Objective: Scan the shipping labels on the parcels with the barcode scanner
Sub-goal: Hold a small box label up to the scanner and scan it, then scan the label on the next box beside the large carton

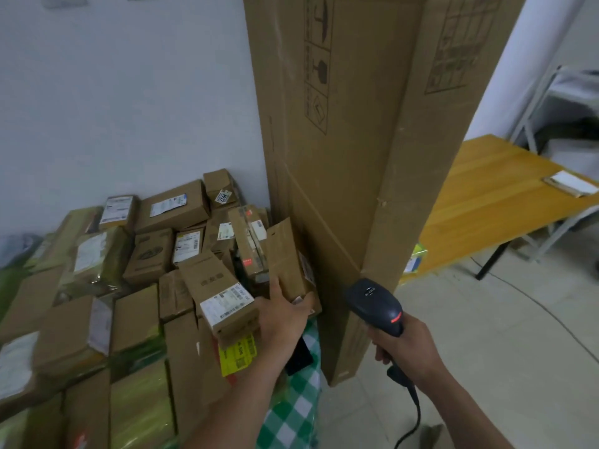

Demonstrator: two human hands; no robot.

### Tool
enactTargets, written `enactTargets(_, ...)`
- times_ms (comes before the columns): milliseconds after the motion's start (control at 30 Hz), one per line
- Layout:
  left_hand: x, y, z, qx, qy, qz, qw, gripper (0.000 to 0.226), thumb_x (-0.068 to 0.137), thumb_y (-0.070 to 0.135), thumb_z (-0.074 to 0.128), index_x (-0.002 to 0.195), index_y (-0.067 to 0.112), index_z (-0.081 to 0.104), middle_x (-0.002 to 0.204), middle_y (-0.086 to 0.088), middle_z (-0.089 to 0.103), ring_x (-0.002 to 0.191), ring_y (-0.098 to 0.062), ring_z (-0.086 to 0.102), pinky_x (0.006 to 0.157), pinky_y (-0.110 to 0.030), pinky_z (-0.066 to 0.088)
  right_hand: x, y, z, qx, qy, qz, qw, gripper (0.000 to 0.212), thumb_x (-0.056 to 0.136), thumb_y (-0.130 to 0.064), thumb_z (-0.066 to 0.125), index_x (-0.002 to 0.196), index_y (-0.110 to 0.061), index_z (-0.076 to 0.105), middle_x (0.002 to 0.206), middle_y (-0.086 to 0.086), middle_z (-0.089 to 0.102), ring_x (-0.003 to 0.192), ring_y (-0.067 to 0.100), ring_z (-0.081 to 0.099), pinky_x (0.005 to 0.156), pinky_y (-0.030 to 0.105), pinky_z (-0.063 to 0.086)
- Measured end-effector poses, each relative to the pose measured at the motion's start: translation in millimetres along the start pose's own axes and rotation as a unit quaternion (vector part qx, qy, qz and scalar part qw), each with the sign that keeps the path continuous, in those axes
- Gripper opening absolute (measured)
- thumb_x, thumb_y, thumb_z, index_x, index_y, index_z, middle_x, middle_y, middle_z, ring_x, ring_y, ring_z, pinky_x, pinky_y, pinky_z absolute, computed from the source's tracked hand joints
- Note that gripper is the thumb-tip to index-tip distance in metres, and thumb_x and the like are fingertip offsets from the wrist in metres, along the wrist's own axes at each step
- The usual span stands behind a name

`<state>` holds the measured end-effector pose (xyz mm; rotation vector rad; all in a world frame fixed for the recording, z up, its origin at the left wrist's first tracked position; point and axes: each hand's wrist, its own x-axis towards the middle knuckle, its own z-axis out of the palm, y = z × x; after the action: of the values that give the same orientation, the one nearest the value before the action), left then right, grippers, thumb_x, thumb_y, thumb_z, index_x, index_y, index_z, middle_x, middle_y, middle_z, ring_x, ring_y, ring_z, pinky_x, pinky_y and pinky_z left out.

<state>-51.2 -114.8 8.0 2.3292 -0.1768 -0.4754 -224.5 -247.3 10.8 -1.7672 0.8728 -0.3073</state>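
2 hands work apart: the left hand (285,319) grips an upended parcel (285,254), the right hand (408,348) clamps the scanner (372,301). Its label (306,270) faces right, toward the scanner nearby.

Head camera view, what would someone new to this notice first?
A tall carton stands upright in the centre, running past the top edge. Left of it, a heap of labelled parcels fills the lower left. In front, the left hand grips a small box beside the carton, and the right hand holds a black scanner near the carton's corner.
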Motion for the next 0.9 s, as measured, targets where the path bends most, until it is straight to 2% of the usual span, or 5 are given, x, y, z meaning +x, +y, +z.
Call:
enactTargets(133, 6.8, -4.6, 32.0, 0.03, -0.009, 0.018, 0.999, 0.088, 0.087, 0.056, 0.062, 0.153, 0.034, 0.009, 0.119, -0.006, 0.029, 0.089, -0.023, 0.047, 0.076, -0.033, 0.04, -2.5, 6.0, -4.7, 0.009, -0.01, 0.017, 1.0, 0.018, 0.082, -0.013, 0.077, 0.072, -0.005, 0.064, 0.053, 0.013, 0.067, 0.044, 0.019, 0.06, 0.048, 0.027, 0.048)
enactTargets(267, 18.9, -10.1, 61.2, 0.105, -0.027, 0.01, 0.994, 0.094, 0.084, 0.057, 0.06, 0.153, 0.029, 0.003, 0.137, -0.014, 0.03, 0.091, -0.025, 0.046, 0.072, -0.032, 0.039, -3.1, 14.5, -7.8, 0.003, -0.025, 0.028, 0.999, 0.016, 0.083, -0.014, 0.077, 0.073, -0.01, 0.065, 0.054, 0.013, 0.067, 0.045, 0.019, 0.06, 0.048, 0.028, 0.049)
enactTargets(433, 47.9, -32.8, 72.7, 0.125, -0.092, 0.003, 0.988, 0.104, 0.086, 0.056, 0.06, 0.155, 0.033, -0.014, 0.153, -0.021, 0.023, 0.124, -0.04, 0.049, 0.093, -0.043, 0.045, -1.7, 24.0, -8.2, -0.013, -0.031, 0.048, 0.998, 0.016, 0.083, -0.016, 0.078, 0.074, -0.013, 0.065, 0.053, 0.01, 0.067, 0.044, 0.015, 0.06, 0.047, 0.023, 0.047)
enactTargets(600, 60.2, -39.6, 71.8, 0.168, -0.092, 0.015, 0.981, 0.104, 0.084, 0.06, 0.063, 0.156, 0.032, -0.007, 0.15, -0.022, 0.024, 0.124, -0.04, 0.047, 0.096, -0.046, 0.045, 3.7, 24.7, -2.7, -0.041, -0.052, 0.049, 0.997, 0.018, 0.084, -0.012, 0.076, 0.071, -0.013, 0.064, 0.053, 0.01, 0.067, 0.044, 0.014, 0.059, 0.048, 0.021, 0.047)
enactTargets(900, 82.4, -54.7, 72.7, 0.362, -0.14, 0.196, 0.901, 0.095, 0.091, 0.053, 0.06, 0.159, 0.025, -0.001, 0.165, -0.008, -0.012, 0.147, -0.04, 0.017, 0.117, -0.051, 0.028, 14.2, 19.5, 7.2, -0.064, -0.059, 0.034, 0.996, 0.027, 0.083, -0.013, 0.077, 0.061, -0.02, 0.063, 0.051, 0.006, 0.067, 0.044, 0.011, 0.061, 0.048, 0.017, 0.047)
